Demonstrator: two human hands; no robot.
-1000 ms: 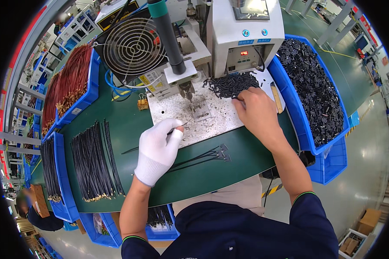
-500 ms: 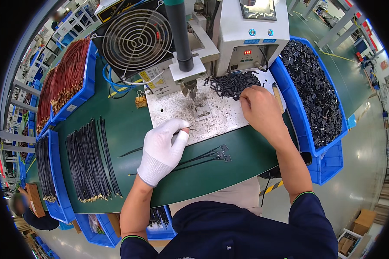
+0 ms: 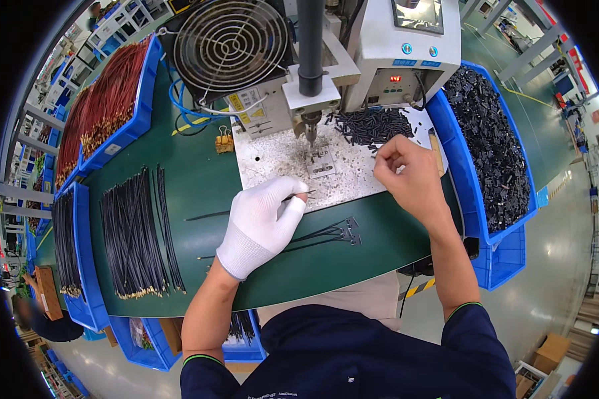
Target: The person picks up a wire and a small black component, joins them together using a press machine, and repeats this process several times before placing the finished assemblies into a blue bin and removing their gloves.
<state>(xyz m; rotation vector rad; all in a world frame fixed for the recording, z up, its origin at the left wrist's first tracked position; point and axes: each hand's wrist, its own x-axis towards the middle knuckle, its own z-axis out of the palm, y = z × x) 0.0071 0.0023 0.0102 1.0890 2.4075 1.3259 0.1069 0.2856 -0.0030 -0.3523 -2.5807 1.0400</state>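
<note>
Head view: your left hand (image 3: pixel 263 223), in a white knitted glove with the thumb tip bare, pinches a slim black cable (image 3: pixel 206 215) between thumb and forefinger; its tail runs out leftward past your palm, its tip sits over the near edge of the scuffed, speckled metal plate (image 3: pixel 273 176). Your bare right hand (image 3: pixel 412 174) is curled, thumb and forefinger almost meeting, above the plate's right part; you cannot tell from here whether anything is between them. Just beyond it lies a heap of short, matte black tubes (image 3: pixel 373 126). Near your left wrist, a few cables with flat, angular dark ends (image 3: pixel 323 236) fan across the smooth green worktop (image 3: pixel 193 166). Farther left, straight black cables with brassy tips (image 3: pixel 133 233) lie side by side. Outward stand a round wire fan guard (image 3: pixel 233 43) and, rightmost, a blue plastic bin (image 3: pixel 456 139) of glossy black pieces (image 3: pixel 489 146).
</note>
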